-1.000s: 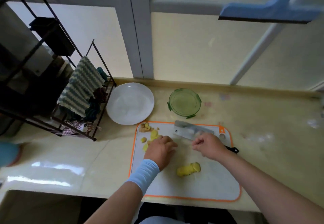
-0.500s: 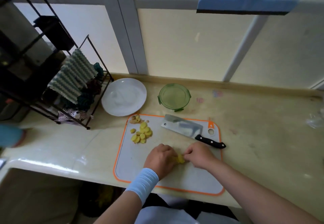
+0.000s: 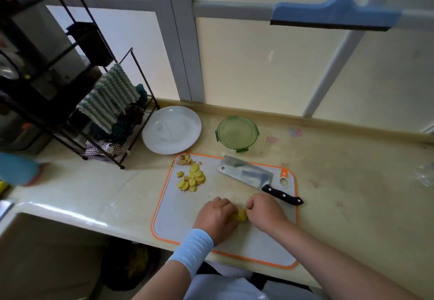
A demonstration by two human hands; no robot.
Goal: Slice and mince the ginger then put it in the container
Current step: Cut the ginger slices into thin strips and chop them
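You are holding your two hands close together over the near half of the cutting board [image 3: 178, 219], with the ginger piece [image 3: 240, 215] pinched between them. Your left hand [image 3: 217, 217], with a pale blue wristband [image 3: 191, 248] behind it, is curling its fingers onto the piece from the nine o'clock side. Your right hand [image 3: 265, 212] is closing its fingertips on it from three o'clock. Only a small yellow part of the piece is showing between your knuckles, so how it is lying on the board cannot be told.

The ginger slices [image 3: 192, 177] are lying in a loose heap at about ten o'clock on the board, well apart from your hands. A few brownish peel scraps [image 3: 185, 160] are sitting just beyond them at the board's eleven o'clock corner. The cleaver [image 3: 246, 174] is resting flat at one to two o'clock on the board, untouched, its black handle [image 3: 281, 194] pointing toward four o'clock and reaching over the board's edge.

The green container [image 3: 237, 133] is standing on the counter [image 3: 352, 194] beyond the board at twelve o'clock. A white plate [image 3: 171, 129] is sitting just beside it toward nine o'clock. Farther round at ten o'clock a black wire rack [image 3: 131, 102] is carrying a striped cloth [image 3: 108, 99]
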